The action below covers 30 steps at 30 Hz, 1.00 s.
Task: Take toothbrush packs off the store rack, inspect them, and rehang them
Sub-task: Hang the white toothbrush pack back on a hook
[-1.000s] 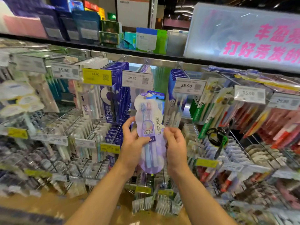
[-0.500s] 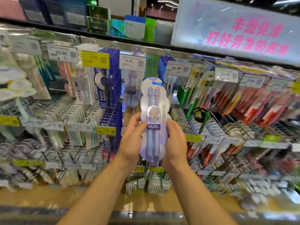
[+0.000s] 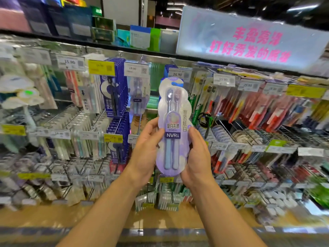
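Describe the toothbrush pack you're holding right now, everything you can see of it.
The toothbrush pack is a tall lilac card with wavy edges under a clear, glossy plastic blister. Two brushes lie side by side, heads up: one bluish, one pinkish. A dark "NVR" label and Chinese text sit mid-pack. It stands upright, front to the camera, off its hook, held before the rack. The left hand grips its left edge and the right hand its right edge, around the lower half. The hang hole is too blurred to make out.
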Available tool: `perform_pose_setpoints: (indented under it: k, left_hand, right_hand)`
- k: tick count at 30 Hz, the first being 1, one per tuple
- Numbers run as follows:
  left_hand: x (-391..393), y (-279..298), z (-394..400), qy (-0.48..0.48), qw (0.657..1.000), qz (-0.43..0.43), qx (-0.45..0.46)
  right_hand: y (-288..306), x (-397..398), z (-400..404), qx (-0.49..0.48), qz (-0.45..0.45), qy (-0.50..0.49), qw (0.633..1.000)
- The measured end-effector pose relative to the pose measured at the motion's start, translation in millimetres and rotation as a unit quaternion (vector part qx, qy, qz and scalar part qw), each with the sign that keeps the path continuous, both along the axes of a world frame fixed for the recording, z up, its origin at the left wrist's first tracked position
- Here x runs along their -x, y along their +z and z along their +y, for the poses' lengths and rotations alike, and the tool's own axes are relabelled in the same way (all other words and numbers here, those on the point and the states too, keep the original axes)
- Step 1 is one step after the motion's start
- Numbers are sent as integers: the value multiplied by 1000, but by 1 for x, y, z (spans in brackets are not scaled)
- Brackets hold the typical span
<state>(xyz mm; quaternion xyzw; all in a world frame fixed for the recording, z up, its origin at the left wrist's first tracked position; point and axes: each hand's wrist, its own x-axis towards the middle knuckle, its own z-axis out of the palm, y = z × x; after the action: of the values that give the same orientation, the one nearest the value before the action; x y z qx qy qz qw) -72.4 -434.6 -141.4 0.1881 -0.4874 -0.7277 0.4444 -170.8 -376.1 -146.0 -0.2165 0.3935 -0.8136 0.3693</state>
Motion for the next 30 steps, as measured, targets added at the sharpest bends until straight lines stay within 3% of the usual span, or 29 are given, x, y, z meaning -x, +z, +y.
perform_pose_setpoints:
  k: [11, 21, 30]
  left_hand:
    - [-3, 23, 67, 7, 1000, 7, 16]
    - [-25, 34, 111, 55, 998, 26, -5]
    - [-70, 31, 126, 107, 994, -17, -23]
  right_hand:
    - [15, 3, 61, 26, -29, 30, 999]
    - [41, -16, 98, -21, 33, 78, 996]
    - [35, -60, 103, -31, 34, 113, 993]
